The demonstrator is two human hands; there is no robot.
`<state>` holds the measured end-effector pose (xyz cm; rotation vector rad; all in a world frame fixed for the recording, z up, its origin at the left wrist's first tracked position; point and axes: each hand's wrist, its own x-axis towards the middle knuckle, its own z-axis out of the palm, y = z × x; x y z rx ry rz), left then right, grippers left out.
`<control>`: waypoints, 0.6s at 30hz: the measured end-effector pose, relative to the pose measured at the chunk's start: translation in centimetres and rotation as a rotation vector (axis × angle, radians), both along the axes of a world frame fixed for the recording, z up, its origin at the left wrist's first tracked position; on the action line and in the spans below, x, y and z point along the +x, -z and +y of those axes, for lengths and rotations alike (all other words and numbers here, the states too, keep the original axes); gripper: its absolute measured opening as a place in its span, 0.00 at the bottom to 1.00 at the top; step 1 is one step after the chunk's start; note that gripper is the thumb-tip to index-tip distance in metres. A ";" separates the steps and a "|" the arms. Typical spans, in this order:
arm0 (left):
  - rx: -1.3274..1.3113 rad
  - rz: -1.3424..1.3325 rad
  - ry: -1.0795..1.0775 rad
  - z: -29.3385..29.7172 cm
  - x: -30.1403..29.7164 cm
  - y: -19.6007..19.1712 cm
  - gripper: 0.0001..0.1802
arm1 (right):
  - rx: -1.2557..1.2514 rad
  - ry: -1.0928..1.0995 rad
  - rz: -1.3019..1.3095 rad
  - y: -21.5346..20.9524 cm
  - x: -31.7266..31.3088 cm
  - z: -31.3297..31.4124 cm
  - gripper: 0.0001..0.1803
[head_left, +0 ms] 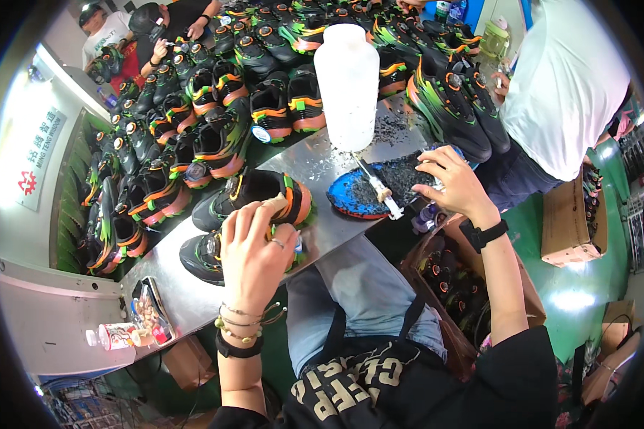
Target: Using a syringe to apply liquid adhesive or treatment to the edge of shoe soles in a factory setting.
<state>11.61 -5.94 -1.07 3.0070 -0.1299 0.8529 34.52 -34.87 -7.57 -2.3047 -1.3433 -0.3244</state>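
Note:
My left hand (pixel 254 243) is curled over the front black shoe (pixel 206 259) of a pair at the near edge of the metal table; something tan shows at its fingertips, its kind unclear. The other shoe (pixel 254 191), black with orange and green trim, stands just behind. My right hand (pixel 451 179) is over a blue, rounded pad (pixel 347 196) heaped with black crumbs (pixel 397 175). Its bent fingers and thumb are apart, touching the crumbs. A white syringe-like tool (pixel 379 187) lies across the pad. A large white plastic bottle (pixel 347 86) stands behind it.
Rows of black shoes (pixel 265 107) cover the table's far and left parts. Another pair (pixel 461 107) sits right of the bottle. A carton of shoes (pixel 444 279) is below my right arm. Co-workers (pixel 565 86) stand at right and far left. A small bottle (pixel 114 336) lies near left.

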 end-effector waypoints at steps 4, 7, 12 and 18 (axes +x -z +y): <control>-0.023 0.075 -0.019 0.0 -0.3 -0.6 0.12 | 0.154 0.014 0.010 -0.6 -1.1 -0.6 0.12; -0.004 0.221 -0.045 -0.6 -0.9 -0.8 0.14 | 0.273 0.010 0.156 -1.4 -3.4 -1.7 0.15; 0.317 0.211 -0.173 -1.8 -0.7 1.9 0.14 | 0.335 0.012 0.429 -1.4 -7.6 -2.5 0.28; 0.243 0.123 -0.136 -1.9 0.3 3.5 0.06 | 0.590 0.120 0.751 -2.4 -8.3 -1.9 0.41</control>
